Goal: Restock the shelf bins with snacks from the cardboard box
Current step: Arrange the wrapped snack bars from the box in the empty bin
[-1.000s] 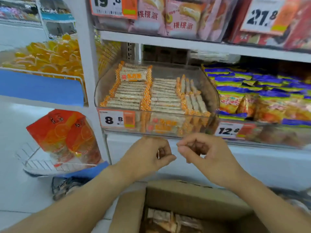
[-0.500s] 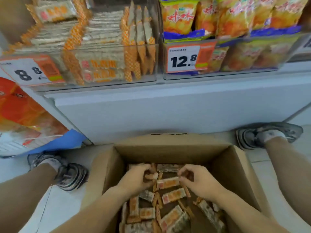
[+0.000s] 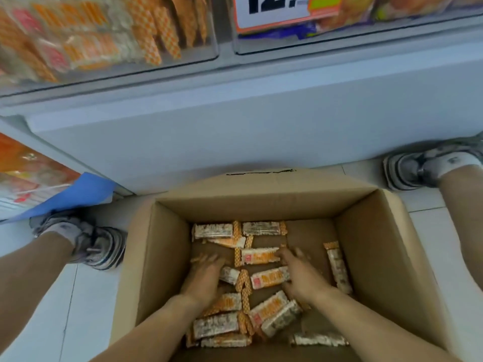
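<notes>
The white shelf base [image 3: 261, 121] is stretching across the whole far side of the scene, carrying two clear shelf bins on its top edge. The left bin [image 3: 109, 64] is holding orange-and-white snack packets pressed against its front wall; the right bin [image 3: 366, 35] is showing a price tag [image 3: 277, 11] and yellow bags behind it, mostly cut off by the frame.

On the floor, near the viewer and touching the shelf base with its far flap, the open cardboard box [image 3: 392, 257] is sitting between the person's two shoes. Loose snack bars [image 3: 270, 277] are lying scattered over the box bottom, some flat, some overlapping, a few against the far wall and one long bar along the right side.

Both forearms are reaching down into the box. The left hand [image 3: 206, 275] is lying palm down with fingers spread over bars on the left side of the pile; I cannot tell whether it is gripping any. The right hand [image 3: 298, 273] is also spread, its fingers touching the ends of two bars in the middle, not visibly closed around either.

The left shoe [image 3: 88, 244] is standing just left of the box, the right shoe [image 3: 418, 168] farther away by the shelf base.
</notes>
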Demonstrator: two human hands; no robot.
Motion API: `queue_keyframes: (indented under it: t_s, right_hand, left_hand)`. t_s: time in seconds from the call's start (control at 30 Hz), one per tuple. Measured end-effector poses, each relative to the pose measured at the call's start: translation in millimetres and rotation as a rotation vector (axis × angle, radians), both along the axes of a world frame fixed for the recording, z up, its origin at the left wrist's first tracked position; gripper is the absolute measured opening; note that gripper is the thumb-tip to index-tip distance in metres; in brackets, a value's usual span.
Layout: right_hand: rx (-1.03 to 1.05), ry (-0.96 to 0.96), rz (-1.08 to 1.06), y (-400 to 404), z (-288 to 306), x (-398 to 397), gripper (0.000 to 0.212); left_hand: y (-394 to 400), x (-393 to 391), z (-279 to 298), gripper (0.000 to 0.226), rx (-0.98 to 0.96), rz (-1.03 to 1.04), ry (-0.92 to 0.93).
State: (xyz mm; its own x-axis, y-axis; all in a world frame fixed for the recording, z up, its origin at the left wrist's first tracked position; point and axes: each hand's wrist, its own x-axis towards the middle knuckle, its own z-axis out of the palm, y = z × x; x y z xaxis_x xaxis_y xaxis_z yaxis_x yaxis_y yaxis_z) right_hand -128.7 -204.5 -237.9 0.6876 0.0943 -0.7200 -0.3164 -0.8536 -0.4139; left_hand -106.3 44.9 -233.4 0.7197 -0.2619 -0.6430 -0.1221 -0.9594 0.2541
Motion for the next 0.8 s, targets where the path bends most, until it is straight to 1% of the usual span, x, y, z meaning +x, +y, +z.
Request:
queue_keyframes:
  t_s: [0.07, 0.13, 0.23, 0.3, 0.33, 0.37, 0.43, 0.47, 0.5, 0.53, 0.57, 0.6, 0.67, 0.73, 0.8]
  right_hand:
    - [-0.035, -0.013, -0.033, 0, -3, -5, 0.060]
    - [-0.061, 0.012, -0.015, -2, -4, -10, 0.051]
    - [-0.060, 0.038, 0.027, -4, -4, -15, 0.042]
    - [-0.065, 0.025, 0.034, -5, -4, -16, 0.026]
    - [-0.073, 0.011, 0.040, -5, -5, -16, 0.018]
    - [-0.080, -0.004, 0.062, -5, -4, -16, 0.015]
    - [-0.088, -0.029, 0.097, -3, -2, -15, 0.016]
    - [-0.087, -0.038, 0.117, -3, -2, -15, 0.010]
    - [-0.094, -0.062, 0.142, -2, -2, -16, 0.020]
    - [-0.110, -0.066, 0.167, -1, -4, -17, 0.037]
    - [-0.125, -0.072, 0.176, 0, -5, -18, 0.050]
    - [-0.147, -0.068, 0.180, 2, -4, -19, 0.056]
    - [-0.191, -0.042, 0.197, 3, -4, -18, 0.052]
    - [-0.197, -0.025, 0.205, 3, -1, -15, 0.046]
    - [-0.160, -0.012, 0.143, 1, 8, -8, 0.043]
  left_hand:
    - [0, -3, -2, 0.058, 0.018, -0.020, -0.013]
    - [-2, -6, -5, 0.058, 0.053, -0.043, -0.015]
    - [-5, -8, -5, 0.048, 0.100, -0.071, -0.036]
    - [-6, -9, -3, 0.043, 0.121, -0.073, -0.041]
    - [-6, -9, -1, 0.042, 0.121, -0.072, -0.044]
    - [-7, -7, 2, 0.039, 0.111, -0.065, -0.045]
    - [-10, -2, 10, 0.027, 0.069, -0.015, -0.037]
    - [-11, 1, 15, 0.023, 0.044, 0.016, -0.037]
    - [-12, 5, 19, 0.021, 0.025, 0.049, -0.022]
    - [-13, 7, 23, 0.021, -0.009, 0.092, 0.007]
    - [-14, 9, 28, 0.021, -0.066, 0.145, 0.042]
    - [-14, 10, 30, 0.023, -0.164, 0.219, 0.064]
    - [-17, 8, 37, 0.034, -0.368, 0.421, 0.145]
    - [-19, 8, 45, 0.055, -0.487, 0.593, 0.218]
    - [-22, 8, 56, 0.056, -0.550, 0.669, 0.257]
